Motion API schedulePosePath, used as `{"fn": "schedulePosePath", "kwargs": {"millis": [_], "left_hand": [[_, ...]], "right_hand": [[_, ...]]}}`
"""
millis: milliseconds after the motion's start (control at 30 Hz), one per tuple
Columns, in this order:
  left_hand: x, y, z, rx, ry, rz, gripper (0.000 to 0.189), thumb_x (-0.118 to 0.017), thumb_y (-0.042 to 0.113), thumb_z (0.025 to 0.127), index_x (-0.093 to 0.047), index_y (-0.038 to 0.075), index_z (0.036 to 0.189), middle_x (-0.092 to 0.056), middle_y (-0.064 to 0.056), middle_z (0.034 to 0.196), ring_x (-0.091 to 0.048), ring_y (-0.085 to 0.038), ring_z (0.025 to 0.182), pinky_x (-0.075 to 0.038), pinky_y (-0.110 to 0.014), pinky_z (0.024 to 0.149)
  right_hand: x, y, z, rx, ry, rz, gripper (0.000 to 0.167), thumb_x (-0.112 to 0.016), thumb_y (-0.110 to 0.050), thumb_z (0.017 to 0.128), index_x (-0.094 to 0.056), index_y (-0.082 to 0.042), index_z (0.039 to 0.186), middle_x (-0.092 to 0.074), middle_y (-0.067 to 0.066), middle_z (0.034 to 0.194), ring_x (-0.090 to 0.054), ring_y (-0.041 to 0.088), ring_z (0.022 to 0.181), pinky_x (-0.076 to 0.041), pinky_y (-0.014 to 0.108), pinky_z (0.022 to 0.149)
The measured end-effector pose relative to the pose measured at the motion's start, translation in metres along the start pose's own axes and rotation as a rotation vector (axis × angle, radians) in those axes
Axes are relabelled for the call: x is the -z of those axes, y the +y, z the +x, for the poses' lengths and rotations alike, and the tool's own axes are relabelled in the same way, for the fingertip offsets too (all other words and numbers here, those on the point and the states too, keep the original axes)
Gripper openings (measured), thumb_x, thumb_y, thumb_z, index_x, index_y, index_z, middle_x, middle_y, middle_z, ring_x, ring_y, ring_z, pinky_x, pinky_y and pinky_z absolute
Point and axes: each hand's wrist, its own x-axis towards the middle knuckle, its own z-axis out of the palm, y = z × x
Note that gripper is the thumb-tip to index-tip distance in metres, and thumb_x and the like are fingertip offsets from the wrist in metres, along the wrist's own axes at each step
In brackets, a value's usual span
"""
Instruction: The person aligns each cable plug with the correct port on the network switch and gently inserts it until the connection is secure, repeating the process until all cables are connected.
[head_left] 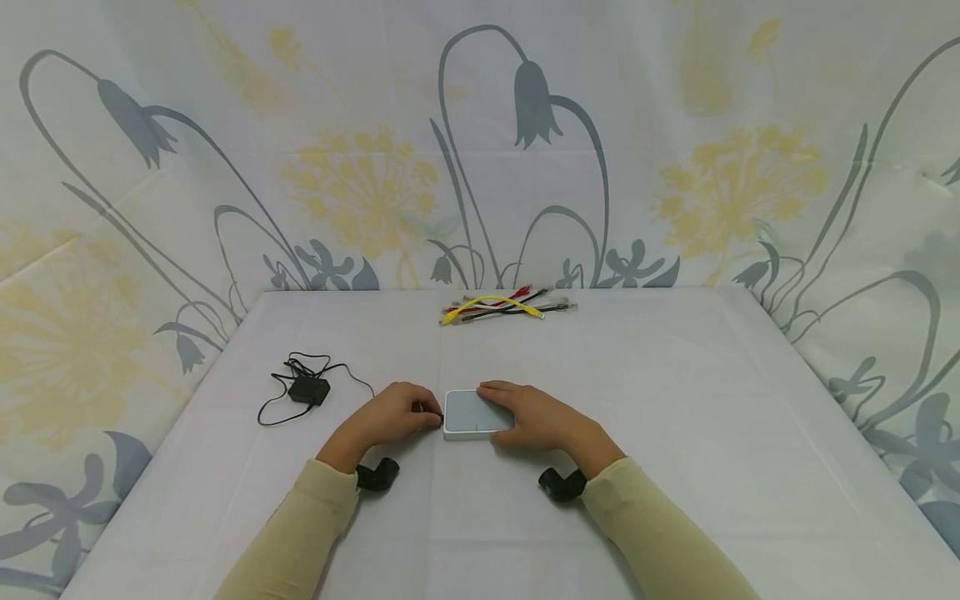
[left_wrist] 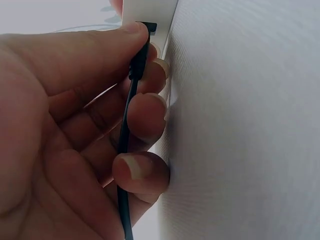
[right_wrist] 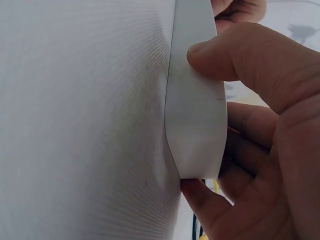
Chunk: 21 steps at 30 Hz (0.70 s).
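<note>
A small white box with a grey top (head_left: pixel 461 410) lies flat on the table in the head view. My right hand (head_left: pixel 534 417) grips its right end, thumb on the near side and fingers over the top and far side. In the right wrist view the thumb presses the white side wall (right_wrist: pixel 195 110). My left hand (head_left: pixel 401 414) pinches a black cable plug (left_wrist: pixel 140 60) between thumb and fingers at the box's left end. The plug's tip is right at a dark port (left_wrist: pixel 152 28) there, partly hidden by the thumb. Its cable (left_wrist: pixel 123 195) runs down along the palm.
A black power adapter (head_left: pixel 309 390) with a loosely coiled cord lies to the left on the white tablecloth (head_left: pixel 675 400). Toward the back edge is a bundle of short yellow, red, black and white cables (head_left: pixel 510 307). A flower-patterned curtain (head_left: pixel 637 167) hangs behind.
</note>
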Motion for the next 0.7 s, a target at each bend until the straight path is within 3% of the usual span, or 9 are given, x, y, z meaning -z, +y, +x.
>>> {"fn": "schedulePosePath", "kwargs": {"millis": [700], "left_hand": [[-0.0042, 0.0033, -0.0004, 0.0, 0.025, -0.034, 0.005, -0.068, 0.017, 0.089, -0.072, 0.015, 0.091, -0.065, 0.004, 0.083, -0.054, -0.012, 0.072, -0.046, -0.028, 0.065]], "right_hand": [[-0.0001, 0.0015, 0.001, 0.007, -0.007, 0.004, 0.072, -0.066, -0.027, 0.085, -0.037, -0.019, 0.151, -0.034, -0.004, 0.156, -0.039, 0.024, 0.139, -0.036, 0.042, 0.11]]}}
